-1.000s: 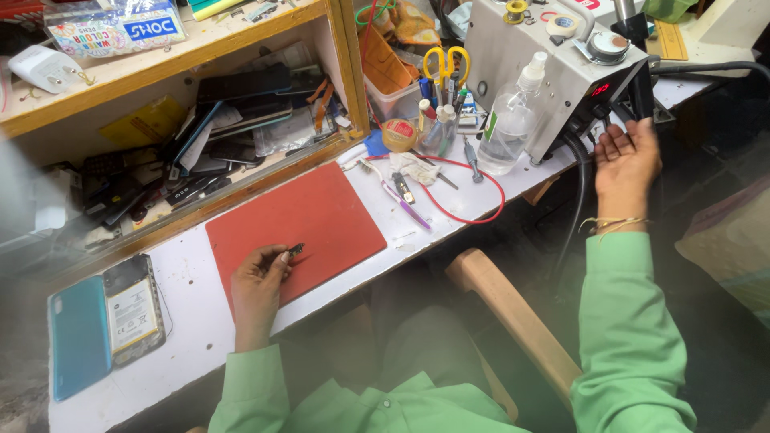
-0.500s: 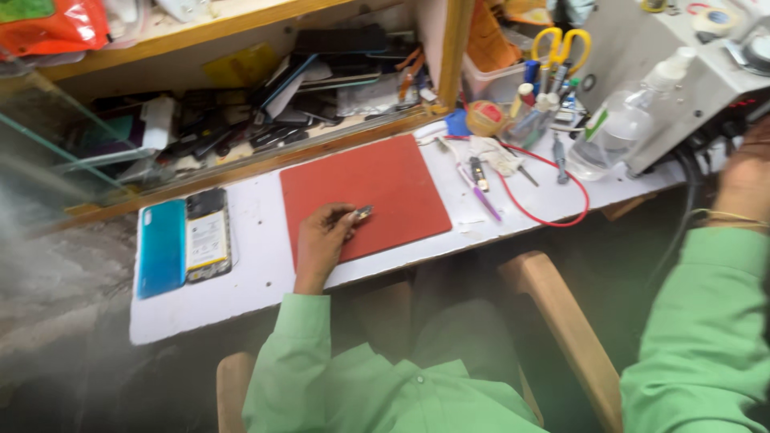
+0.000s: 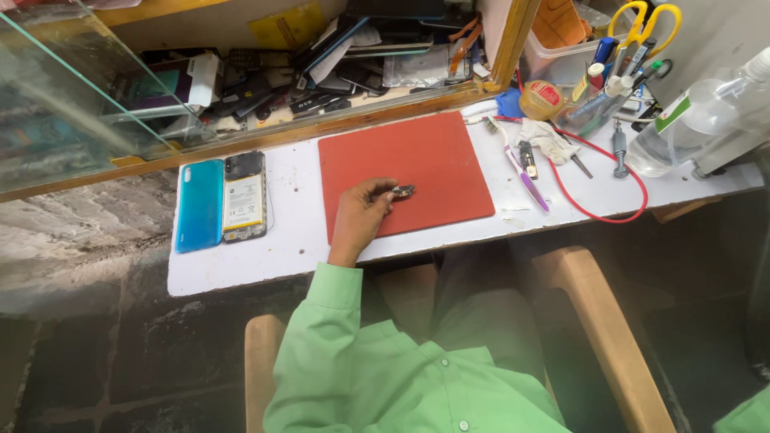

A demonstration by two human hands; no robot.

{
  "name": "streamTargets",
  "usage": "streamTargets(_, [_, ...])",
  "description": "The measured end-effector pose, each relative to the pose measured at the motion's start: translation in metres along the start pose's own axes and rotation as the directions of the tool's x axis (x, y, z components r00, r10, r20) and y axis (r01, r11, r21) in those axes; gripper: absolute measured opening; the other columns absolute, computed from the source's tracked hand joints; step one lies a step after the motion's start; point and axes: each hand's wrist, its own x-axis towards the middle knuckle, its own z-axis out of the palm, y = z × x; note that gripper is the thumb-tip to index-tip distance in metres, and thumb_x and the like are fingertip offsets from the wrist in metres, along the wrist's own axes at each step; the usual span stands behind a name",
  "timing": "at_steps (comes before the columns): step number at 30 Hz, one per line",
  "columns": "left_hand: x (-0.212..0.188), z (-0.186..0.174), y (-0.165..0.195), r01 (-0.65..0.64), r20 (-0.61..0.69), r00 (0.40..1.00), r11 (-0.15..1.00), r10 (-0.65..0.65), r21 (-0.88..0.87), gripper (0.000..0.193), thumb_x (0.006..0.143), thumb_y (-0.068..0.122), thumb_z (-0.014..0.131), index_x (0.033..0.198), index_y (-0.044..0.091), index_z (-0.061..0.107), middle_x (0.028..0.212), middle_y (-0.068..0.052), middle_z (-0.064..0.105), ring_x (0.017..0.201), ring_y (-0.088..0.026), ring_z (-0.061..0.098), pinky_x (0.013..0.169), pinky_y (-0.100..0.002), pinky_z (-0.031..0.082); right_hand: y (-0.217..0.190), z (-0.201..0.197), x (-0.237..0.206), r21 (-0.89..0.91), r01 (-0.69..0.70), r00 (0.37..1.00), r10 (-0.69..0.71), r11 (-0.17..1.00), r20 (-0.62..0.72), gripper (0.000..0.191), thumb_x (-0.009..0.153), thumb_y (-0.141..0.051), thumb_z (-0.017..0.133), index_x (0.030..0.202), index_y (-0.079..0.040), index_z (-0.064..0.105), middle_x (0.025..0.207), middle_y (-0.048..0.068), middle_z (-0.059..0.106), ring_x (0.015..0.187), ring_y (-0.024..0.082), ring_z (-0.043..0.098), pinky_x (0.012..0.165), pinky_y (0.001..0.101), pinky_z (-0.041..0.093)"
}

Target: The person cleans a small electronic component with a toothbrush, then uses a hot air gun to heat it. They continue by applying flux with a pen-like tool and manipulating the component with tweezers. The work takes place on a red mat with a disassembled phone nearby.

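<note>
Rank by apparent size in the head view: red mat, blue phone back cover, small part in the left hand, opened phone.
1. red mat
2. blue phone back cover and opened phone: look alike, not ranked
3. small part, pinched by the left hand

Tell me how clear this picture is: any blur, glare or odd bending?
Head view: soft, even light with weak shadows; the red mat and the left hand holding a small dark part are fairly sharp. The glass pane at upper left shows pale reflections. The green shirt near the lens looks soft, and the white shelf edge slants across the picture. The right hand is out of view.
</note>
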Motion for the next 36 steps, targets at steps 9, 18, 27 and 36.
streamTargets(9, [-0.004,0.006,0.004,-0.043,-0.039,0.998,0.999,0.043,0.011,0.023,0.092,0.000,0.068,0.115,-0.002,0.070,0.092,-0.007,0.074,0.076,-0.010,0.068,0.069,-0.025,0.059,-0.056,0.104,-0.106,-0.182,0.210,0.866,-0.096,0.961,0.491,0.029,0.086,0.003,0.074,0.114,0.006,0.069,0.117,0.023,0.072,0.106,0.024,0.073,0.094,0.0286,0.059])
streamTargets(18, [-0.004,0.007,0.007,-0.035,-0.042,0.998,0.999,0.036,0.024,0.023,0.091,0.000,0.068,0.114,0.000,0.068,0.097,-0.008,0.075,0.089,-0.012,0.073,0.076,-0.027,0.061,-0.024,0.157,-0.115,-0.202,0.337,0.836,-0.194,0.919,0.513,0.036,0.077,0.004,0.080,0.112,0.004,0.071,0.115,0.018,0.076,0.097,0.020,0.076,0.085,0.0260,0.057])
streamTargets(27, [-0.006,0.007,0.010,-0.061,-0.037,0.997,0.998,0.062,0.032,0.016,0.091,0.001,0.070,0.107,-0.001,0.071,0.096,-0.008,0.077,0.089,-0.014,0.075,0.080,-0.028,0.061,-0.012,0.167,-0.124,-0.188,0.311,0.858,-0.190,0.932,0.478,0.035,0.082,0.002,0.079,0.115,0.006,0.069,0.117,0.019,0.074,0.105,0.022,0.074,0.090,0.0281,0.061])
streamTargets(36, [-0.004,0.006,0.005,-0.064,-0.015,0.998,0.998,0.064,-0.003,0.016,0.091,0.000,0.069,0.107,-0.001,0.071,0.096,-0.008,0.077,0.089,-0.013,0.074,0.079,-0.027,0.060,-0.008,0.167,-0.125,-0.169,0.252,0.885,-0.156,0.953,0.438,0.035,0.082,0.003,0.078,0.116,0.006,0.069,0.118,0.019,0.074,0.106,0.022,0.074,0.091,0.0284,0.060])
